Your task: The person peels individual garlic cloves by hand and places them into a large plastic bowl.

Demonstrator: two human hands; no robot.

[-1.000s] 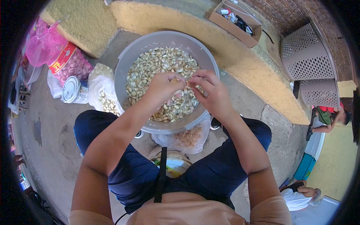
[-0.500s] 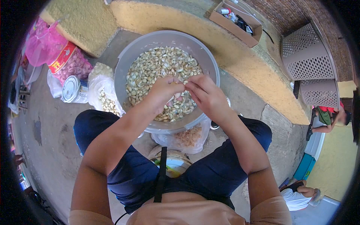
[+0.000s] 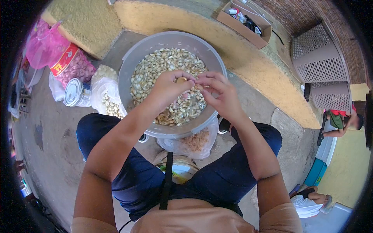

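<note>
A wide grey basin (image 3: pixel 125 83) full of pale garlic cloves (image 3: pixel 151 70) stands in front of me, and both hands are over it. My left hand (image 3: pixel 171 86) is closed round a garlic clove (image 3: pixel 181 80), yellowish-brown, showing between thumb and curled fingers. My right hand (image 3: pixel 220 93) meets it, the fingertips bent in against the left thumb tip. Whatever lies between the right fingers is too small to name. Brownish cloves lie among the paler ones near the basin's front side.
Below the basin lies a plastic bag (image 3: pixel 208 145) with brown peelings. To the left are a bag of cloves (image 3: pixel 110 101), a tin can (image 3: pixel 75 93) and a pink mesh sack (image 3: pixel 77 68). A low yellow wall (image 3: pixel 186 19) runs behind; a cardboard box (image 3: pixel 248 25) rests on it. People sit at right.
My left hand has shifted slightly up, and the clove in it now shows. My right hand has turned and moved a little right, its thumb now lower and apart from the left fingers.
</note>
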